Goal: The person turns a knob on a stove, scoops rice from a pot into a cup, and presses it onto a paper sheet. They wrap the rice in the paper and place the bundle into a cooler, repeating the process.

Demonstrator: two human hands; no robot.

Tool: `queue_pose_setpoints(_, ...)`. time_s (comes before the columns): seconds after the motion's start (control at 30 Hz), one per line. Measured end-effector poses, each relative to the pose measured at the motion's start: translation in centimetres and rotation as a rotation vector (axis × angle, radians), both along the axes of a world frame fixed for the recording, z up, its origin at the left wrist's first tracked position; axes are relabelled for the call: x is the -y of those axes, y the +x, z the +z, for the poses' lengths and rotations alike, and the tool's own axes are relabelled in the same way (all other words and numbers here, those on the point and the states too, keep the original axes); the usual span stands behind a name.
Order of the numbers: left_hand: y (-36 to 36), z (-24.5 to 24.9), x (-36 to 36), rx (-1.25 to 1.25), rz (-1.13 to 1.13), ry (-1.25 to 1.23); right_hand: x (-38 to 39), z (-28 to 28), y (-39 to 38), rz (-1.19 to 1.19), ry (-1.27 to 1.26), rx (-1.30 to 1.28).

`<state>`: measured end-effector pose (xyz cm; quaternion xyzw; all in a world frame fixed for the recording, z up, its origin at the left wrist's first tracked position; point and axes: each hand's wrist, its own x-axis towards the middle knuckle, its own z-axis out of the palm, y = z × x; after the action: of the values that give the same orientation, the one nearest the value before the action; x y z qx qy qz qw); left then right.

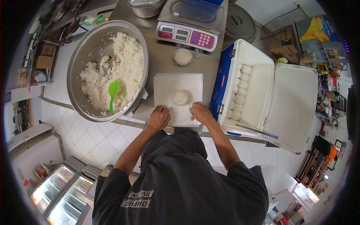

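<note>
A round white rice mound (181, 97) lies on a square white paper sheet (165, 86), between and just beyond the left hand (159, 117) and right hand (201, 111), both curled at the sheet, grip unclear.

Your left hand (159, 117) and right hand (200, 113) are at the near part of the white paper (163, 87), with the rice mound (182, 97) just beyond, between them. Left of your left hand stands the basin (88, 54) with a green scoop (113, 89); right of your right hand, an open cooler (257, 93) holds white bundles (241, 91). Beyond both hands sits the scale (186, 35).
</note>
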<state>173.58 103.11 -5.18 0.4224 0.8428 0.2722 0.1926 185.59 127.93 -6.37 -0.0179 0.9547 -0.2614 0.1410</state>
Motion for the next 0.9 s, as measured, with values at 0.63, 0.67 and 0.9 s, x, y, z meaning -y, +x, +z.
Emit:
queue_pose_setpoints(0.63, -4.2, 0.9, -3.0, 0.083, 0.231, 0.219, -1.2, 3.3, -2.2, -0.346, -0.254, -0.124)
queue_pose_setpoints(0.67, -5.0, -0.3, -3.5, 0.084, 0.233, 0.218, -1.7, 2.9, -3.2, -0.440, -0.331, -0.070)
queue_pose_setpoints(0.9, -5.5, -3.3, -4.8, -0.114, 0.417, 0.165, -4.2, -0.7, -6.2, -0.505, -0.042, 0.184)
